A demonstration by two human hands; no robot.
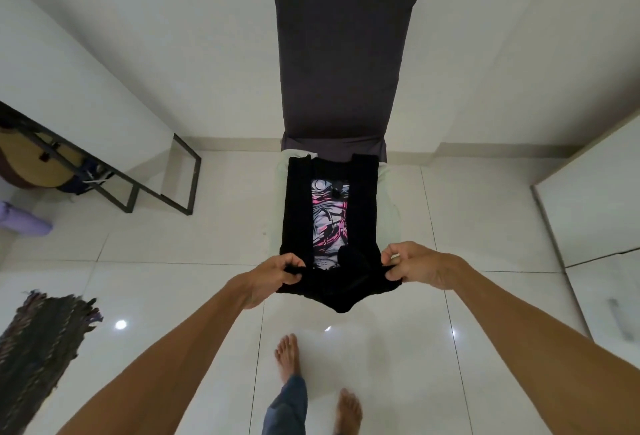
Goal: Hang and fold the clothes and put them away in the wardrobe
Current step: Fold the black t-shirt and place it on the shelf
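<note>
A black T-shirt (pixel 298 213) with a pink and grey print lies lengthwise on the seat of a chair (pixel 341 64) with a dark cover. Both its long sides are folded inward, leaving the print showing as a strip in the middle. My left hand (pixel 273 277) pinches the near left corner of the shirt. My right hand (pixel 415 266) pinches the near right corner. The near end of the shirt is lifted off the seat and droops between my hands.
A white wardrobe (pixel 599 213) stands at the right. A black metal frame (pixel 162 188) and a table with a guitar (pixel 31 161) under it are at the left. A dark fringed rug (pixel 41 341) lies at lower left. My bare feet (pixel 287 358) stand on the glossy tile floor.
</note>
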